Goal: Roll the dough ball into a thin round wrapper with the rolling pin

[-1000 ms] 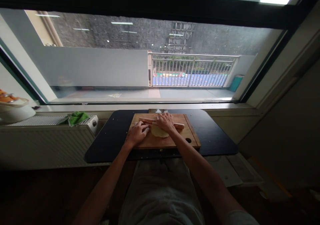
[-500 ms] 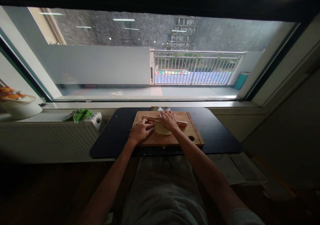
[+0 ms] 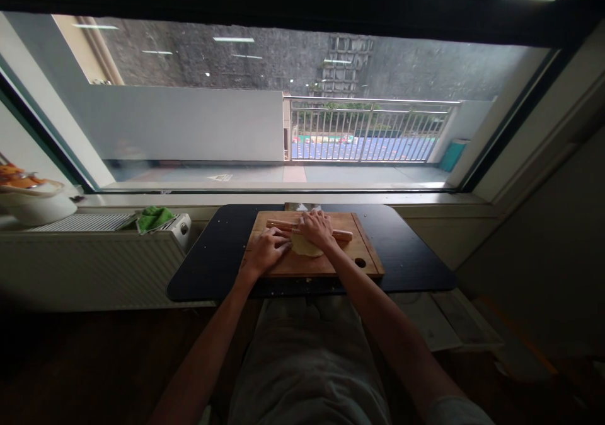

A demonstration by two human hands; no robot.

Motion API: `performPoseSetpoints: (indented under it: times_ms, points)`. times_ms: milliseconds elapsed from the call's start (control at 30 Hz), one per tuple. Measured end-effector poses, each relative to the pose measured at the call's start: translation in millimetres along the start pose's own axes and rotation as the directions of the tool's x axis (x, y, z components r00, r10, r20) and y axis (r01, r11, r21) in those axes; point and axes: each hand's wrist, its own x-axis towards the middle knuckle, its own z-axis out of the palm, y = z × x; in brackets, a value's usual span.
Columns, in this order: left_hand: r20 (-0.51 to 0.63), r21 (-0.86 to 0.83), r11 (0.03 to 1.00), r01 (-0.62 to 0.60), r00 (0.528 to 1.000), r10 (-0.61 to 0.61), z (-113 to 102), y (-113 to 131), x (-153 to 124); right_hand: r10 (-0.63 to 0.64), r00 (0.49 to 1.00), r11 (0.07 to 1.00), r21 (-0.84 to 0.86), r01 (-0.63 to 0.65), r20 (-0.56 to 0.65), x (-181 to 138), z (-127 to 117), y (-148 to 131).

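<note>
A wooden cutting board (image 3: 345, 258) lies on a small black table (image 3: 212, 261) under the window. On the board is a pale flat piece of dough (image 3: 307, 246). A wooden rolling pin (image 3: 341, 234) lies across the dough's far edge. My right hand (image 3: 316, 227) rests palm down on the middle of the pin, fingers stretched over it. My left hand (image 3: 265, 250) lies on the board at the dough's left edge, its fingers bent and touching the dough.
A white radiator (image 3: 85, 255) stands left of the table with a green cloth (image 3: 154, 217) on top. A white bowl (image 3: 35, 204) with orange contents sits at the far left. A window sill and large window run behind the table.
Both hands stay on the board with the pin and dough. The pin and right hand have shifted only slightly; the view itself has moved a little.
</note>
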Motion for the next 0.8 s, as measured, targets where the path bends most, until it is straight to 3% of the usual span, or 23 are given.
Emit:
performPoseSetpoints:
  times_ms: [233,800]
  points:
    - [-0.001,-0.047,0.998,-0.043,0.999,0.043,0.4,0.4,-4.4,0.029,0.999,0.999,0.047,-0.028,-0.038,1.8,2.7,-0.3]
    - [0.056,0.11,0.993,-0.037,0.998,0.031,-1.8,8.0,-8.7,0.029,0.999,1.0,0.008,-0.029,-0.018,1.8,1.6,-2.3]
